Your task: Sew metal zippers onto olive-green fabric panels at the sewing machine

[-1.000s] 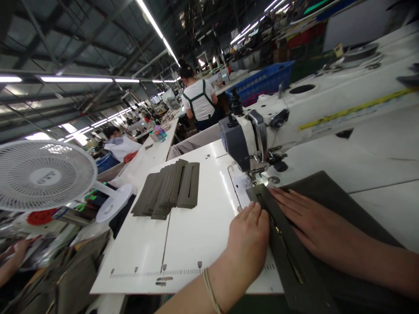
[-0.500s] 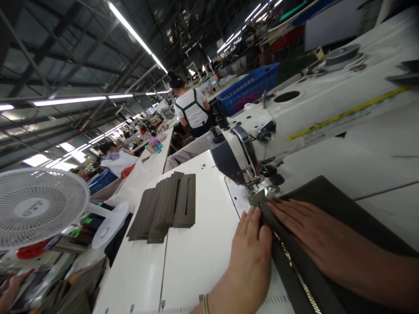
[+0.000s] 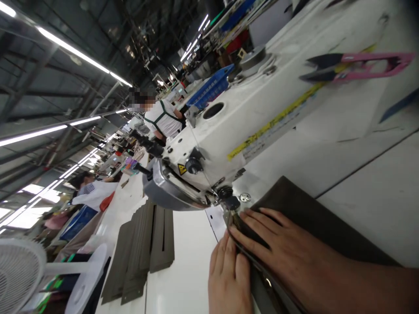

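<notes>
Dark olive fabric lies flat on the white sewing table, its end under the needle area of a sewing machine. My right hand rests on the fabric with fingers spread, fingertips close to the presser foot. Left of it, my left hand lies with fingers stretched forward and side by side at the strip's edge. A gold zipper shows partly between folds below my right hand. A fanned stack of slotted olive pieces sits on the table to the left.
Pink-handled snips and a yellow tape measure are on the machine's arm. A white fan stands at lower left. Beyond the machine are a blue basket and a seated person in white. Another person sits farther left.
The view has shifted closer to the machine, and the pink snips now show fully. My right hand's fingers are more spread, and the gold zipper is mostly covered by fabric.
</notes>
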The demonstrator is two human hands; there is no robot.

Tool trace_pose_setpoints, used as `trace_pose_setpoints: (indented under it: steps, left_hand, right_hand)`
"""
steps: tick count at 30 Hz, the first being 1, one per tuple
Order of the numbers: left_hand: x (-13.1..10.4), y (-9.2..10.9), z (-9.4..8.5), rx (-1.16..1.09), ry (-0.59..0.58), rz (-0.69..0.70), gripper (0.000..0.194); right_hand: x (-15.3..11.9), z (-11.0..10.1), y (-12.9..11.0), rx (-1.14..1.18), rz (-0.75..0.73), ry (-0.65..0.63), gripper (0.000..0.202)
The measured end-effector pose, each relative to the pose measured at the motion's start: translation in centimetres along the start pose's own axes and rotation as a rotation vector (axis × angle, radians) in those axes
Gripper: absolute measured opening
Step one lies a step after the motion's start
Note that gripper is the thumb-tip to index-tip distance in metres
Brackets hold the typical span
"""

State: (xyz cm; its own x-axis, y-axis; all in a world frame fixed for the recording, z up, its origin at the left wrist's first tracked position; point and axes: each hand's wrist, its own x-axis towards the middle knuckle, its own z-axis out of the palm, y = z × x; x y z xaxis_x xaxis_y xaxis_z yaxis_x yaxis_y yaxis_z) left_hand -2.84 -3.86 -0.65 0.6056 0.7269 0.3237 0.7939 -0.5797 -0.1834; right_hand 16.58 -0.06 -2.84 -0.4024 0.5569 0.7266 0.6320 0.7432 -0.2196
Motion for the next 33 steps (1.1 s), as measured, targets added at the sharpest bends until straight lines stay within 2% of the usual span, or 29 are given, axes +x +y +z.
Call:
trace_pose_setpoints:
  steps: [8, 14, 16, 21, 25, 29, 33]
  left_hand:
    - [-0.1, -0.5, 0.0, 0.023, -0.012, 0.041, 0.035]
    - [1.0, 0.4, -0.9, -0.025, 0.0, -0.024, 0.029]
    - [1.3, 0.9, -1.2, -0.081, 0.004, -0.063, 0.028]
    - [1.2, 1.5, -0.9, -0.208, 0.074, -0.161, 0.039]
    - [1.2, 2.0, -0.4, -0.257, 0.123, -0.212, 0.029]
    - [1.6, 2.8, -0.3, -0.199, 0.135, -0.278, 0.026]
    - [1.8, 3.2, 0.1, -0.102, 0.075, -0.271, 0.024]
  right_hand:
    - [0.3, -0.1, 0.1, -0.013, -0.003, 0.002, 0.037]
    - [-0.7, 0.6, -0.1, -0.013, -0.006, -0.017, 0.049]
    - [-1.1, 0.8, 0.0, -0.021, -0.036, -0.04, 0.055]
    - [-1.5, 0.6, 0.7, -0.037, -0.147, -0.128, 0.064]
    - [-1.8, 0.7, 1.3, -0.056, -0.232, -0.109, 0.067]
    - [-2.3, 1.1, 2.1, -0.041, -0.259, -0.116, 0.069]
    - [-2.7, 1.3, 2.7, 0.016, -0.261, -0.17, 0.068]
